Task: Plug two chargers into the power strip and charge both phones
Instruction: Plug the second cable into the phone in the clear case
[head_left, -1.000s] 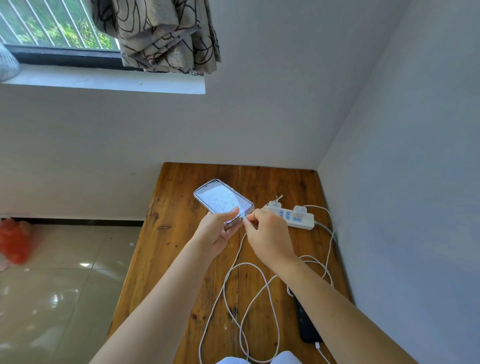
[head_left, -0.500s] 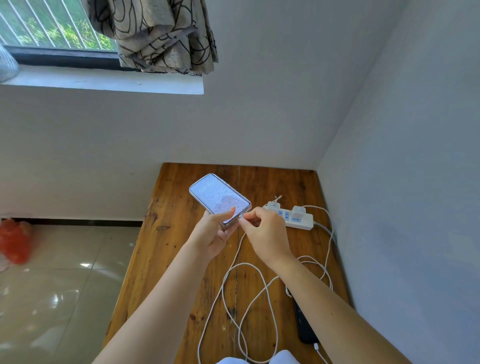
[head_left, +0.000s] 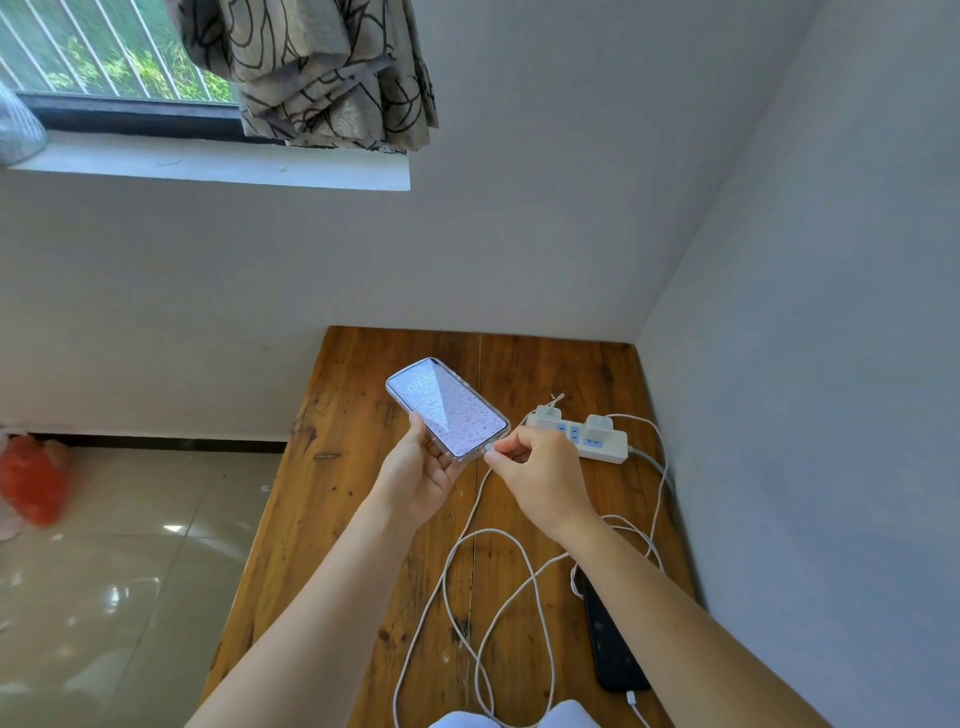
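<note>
Lit clear-cased phone (head_left: 447, 406) held tilted above table, black phone (head_left: 613, 647) flat and cabled, two white chargers (head_left: 598, 427) in power strip (head_left: 605, 448)

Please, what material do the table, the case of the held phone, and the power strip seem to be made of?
Table: looks like solid wood with a glossy varnish; grain, knots and a plank seam show.
Phone case, on the phone in the left hand: probably clear plastic or silicone, since its rim is see-through.
Power strip: seems smooth white moulded plastic, with blue sockets.
</note>
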